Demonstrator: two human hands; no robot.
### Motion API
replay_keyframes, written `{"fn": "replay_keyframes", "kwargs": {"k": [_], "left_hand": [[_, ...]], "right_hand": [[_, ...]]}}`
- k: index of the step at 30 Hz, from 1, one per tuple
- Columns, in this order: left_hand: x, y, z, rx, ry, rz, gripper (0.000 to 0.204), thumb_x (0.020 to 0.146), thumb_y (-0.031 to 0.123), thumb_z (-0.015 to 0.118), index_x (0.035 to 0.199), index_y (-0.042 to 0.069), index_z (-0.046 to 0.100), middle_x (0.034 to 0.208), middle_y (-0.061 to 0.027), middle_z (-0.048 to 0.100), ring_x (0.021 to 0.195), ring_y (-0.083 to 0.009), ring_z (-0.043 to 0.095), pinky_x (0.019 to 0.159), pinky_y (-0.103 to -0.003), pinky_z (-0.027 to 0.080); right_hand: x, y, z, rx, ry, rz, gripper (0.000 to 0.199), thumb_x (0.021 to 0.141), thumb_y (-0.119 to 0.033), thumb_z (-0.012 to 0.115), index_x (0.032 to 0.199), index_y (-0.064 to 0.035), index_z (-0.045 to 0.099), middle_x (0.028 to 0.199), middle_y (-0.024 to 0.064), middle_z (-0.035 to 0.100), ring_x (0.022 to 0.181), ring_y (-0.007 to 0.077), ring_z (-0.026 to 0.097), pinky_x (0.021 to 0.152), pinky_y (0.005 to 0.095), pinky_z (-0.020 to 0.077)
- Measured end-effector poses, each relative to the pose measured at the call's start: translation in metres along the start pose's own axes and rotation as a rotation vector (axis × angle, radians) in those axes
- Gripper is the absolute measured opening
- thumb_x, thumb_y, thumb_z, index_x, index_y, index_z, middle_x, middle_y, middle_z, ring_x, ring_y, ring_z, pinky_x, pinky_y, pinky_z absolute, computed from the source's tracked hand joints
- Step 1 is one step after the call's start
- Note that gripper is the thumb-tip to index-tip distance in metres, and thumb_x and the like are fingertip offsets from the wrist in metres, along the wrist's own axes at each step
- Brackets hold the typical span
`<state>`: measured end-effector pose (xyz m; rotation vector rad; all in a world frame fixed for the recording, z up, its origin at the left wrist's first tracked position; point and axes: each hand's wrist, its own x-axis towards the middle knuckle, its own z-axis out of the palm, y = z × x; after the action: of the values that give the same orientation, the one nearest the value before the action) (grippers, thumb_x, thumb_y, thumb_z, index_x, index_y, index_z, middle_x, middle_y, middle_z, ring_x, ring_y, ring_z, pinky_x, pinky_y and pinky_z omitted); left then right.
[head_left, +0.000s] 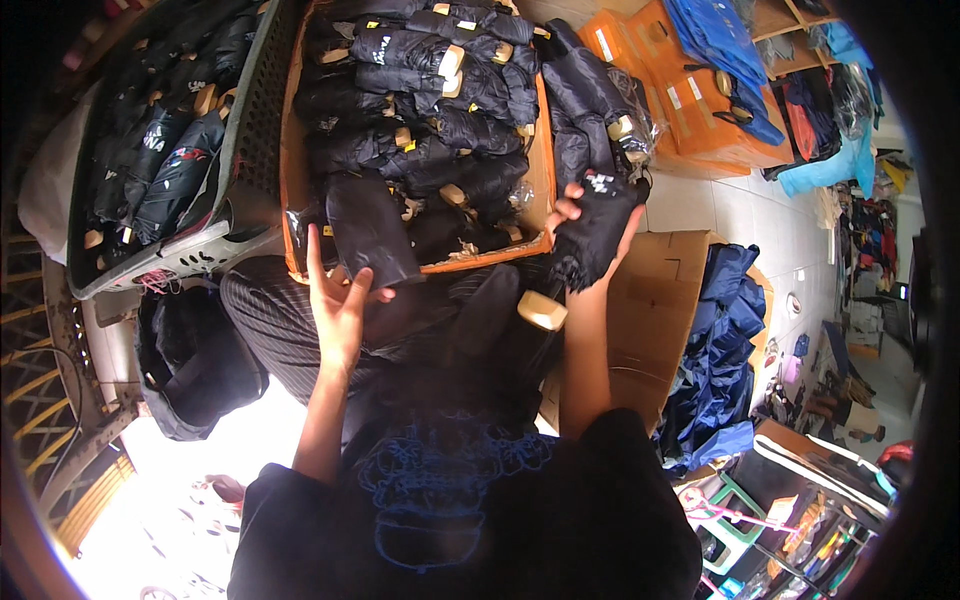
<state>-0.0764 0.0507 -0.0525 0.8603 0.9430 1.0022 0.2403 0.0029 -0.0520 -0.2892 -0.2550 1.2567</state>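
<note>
My left hand (340, 305) grips a flat black fabric sleeve (368, 225), with the thumb over its lower edge and the index finger stretched up along its side. In my right hand (622, 245) is a folded black umbrella (592, 232) with a small white and red print. Its pale wooden handle (542, 310) hangs toward my lap. Ahead of both hands, an orange-edged box (548, 170) holds rows of folded black umbrellas (400, 80) with pale handles. The sleeve lies partly over the box's near edge.
A dark perforated crate (258, 130) of black umbrellas stands at the left. More wrapped umbrellas (585, 85) lie right of the box, beside orange cartons (690, 100). A cardboard box (650, 320) with dark blue fabric (715, 340) is at my right. A black bag (195, 365) sits at my left.
</note>
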Motion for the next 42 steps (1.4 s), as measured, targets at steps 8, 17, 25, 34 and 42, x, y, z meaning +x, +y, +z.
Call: {"fn": "replay_keyframes", "kwargs": {"k": [8,17,25,34,42], "left_hand": [[-0.015,-0.024,0.000,0.532,-0.103,-0.095,0.034,0.093,0.014,0.061,0.124,0.001,0.059,0.092,-0.0080,0.066,0.067,-0.0117,0.063,0.065,-0.025,0.053],[0.002,-0.019,0.072,-0.071,0.026,0.312,0.079,0.091,0.061,0.042,0.140,-0.001,0.041,0.139,-0.0137,0.042,0.128,-0.0225,0.041,0.103,-0.038,0.036],[-0.005,-0.011,0.056,-0.110,0.027,0.100,0.043,0.093,0.009,0.054,0.133,-0.005,0.046,0.126,-0.0143,0.053,0.108,-0.0224,0.059,0.098,-0.035,0.043],[-0.027,-0.023,0.028,0.045,0.082,-0.215,0.036,0.090,0.010,0.066,0.125,0.003,0.058,0.108,-0.0107,0.064,0.092,-0.0158,0.065,0.089,-0.029,0.049],[-0.037,-0.038,0.015,1.352,0.223,0.773,0.014,0.077,0.016,0.077,0.090,0.020,0.075,0.121,-0.0097,0.050,0.112,-0.0256,0.042,0.086,-0.033,0.034]], "right_hand": [[-0.050,0.030,-0.012,-0.025,0.297,-0.037,0.069,0.090,-0.068,0.039,0.111,-0.0039,0.052,0.097,0.0128,0.056,0.080,0.0248,0.057,0.076,0.0455,0.0495],[-0.049,0.117,0.054,-0.062,0.443,-0.046,0.064,0.090,-0.066,0.041,0.095,-0.0046,0.056,0.084,0.0082,0.061,0.075,0.0238,0.062,0.073,0.0369,0.0520],[-0.050,0.114,0.048,-0.040,0.161,0.135,0.069,0.091,-0.066,0.036,0.121,-0.0049,0.044,0.095,0.0122,0.053,0.077,0.0250,0.058,0.070,0.0395,0.0486],[-0.090,0.090,0.036,-0.195,0.049,0.533,0.078,0.091,-0.065,0.038,0.142,-0.0064,0.031,0.086,0.0178,0.057,0.059,0.0266,0.060,0.058,0.0358,0.0508],[-0.121,0.075,0.041,-0.434,0.096,0.677,0.082,0.091,-0.061,0.041,0.141,0.0031,0.035,0.097,0.0147,0.059,0.087,0.0243,0.060,0.080,0.0359,0.0491]]}}
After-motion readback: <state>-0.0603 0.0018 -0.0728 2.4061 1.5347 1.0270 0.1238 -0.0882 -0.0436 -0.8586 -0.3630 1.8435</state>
